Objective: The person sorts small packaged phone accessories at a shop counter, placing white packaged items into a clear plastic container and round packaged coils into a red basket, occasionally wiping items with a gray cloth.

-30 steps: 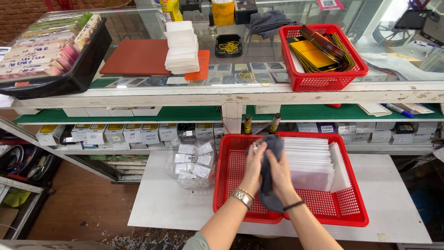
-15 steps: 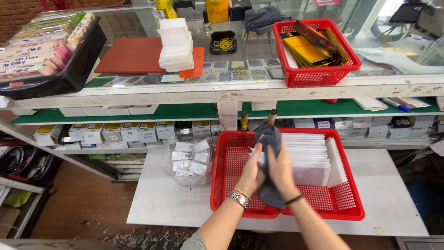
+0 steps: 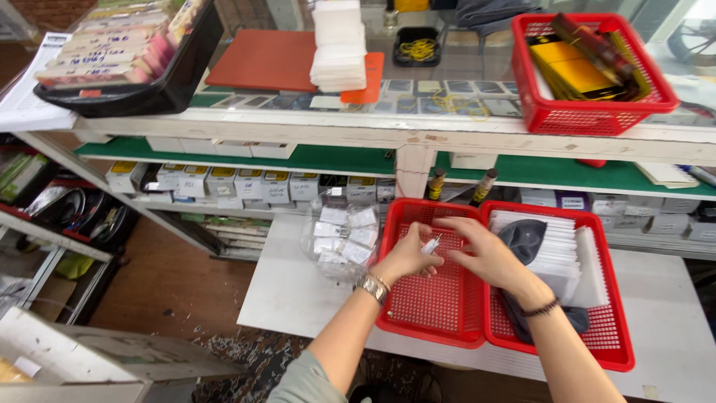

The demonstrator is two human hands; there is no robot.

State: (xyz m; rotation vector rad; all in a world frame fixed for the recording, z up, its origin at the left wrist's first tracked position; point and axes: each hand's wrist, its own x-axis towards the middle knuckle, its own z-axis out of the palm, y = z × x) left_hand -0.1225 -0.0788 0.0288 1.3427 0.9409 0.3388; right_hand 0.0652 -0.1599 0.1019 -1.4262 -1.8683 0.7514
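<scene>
Cloth (image 3: 522,237) now dropped, lying on the white packets (image 3: 556,250) in right red basket (image 3: 619,351), left hand (image 3: 406,257) pinching a small white item (image 3: 429,245) over left basket (image 3: 432,313), right hand (image 3: 488,257) loose, fingers spread, on counter (image 3: 298,291)

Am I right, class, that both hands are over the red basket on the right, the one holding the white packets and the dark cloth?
Not quite. The head view shows the left hand and right hand over the empty left red basket. The white packets and dark cloth lie in the right red basket.
</scene>
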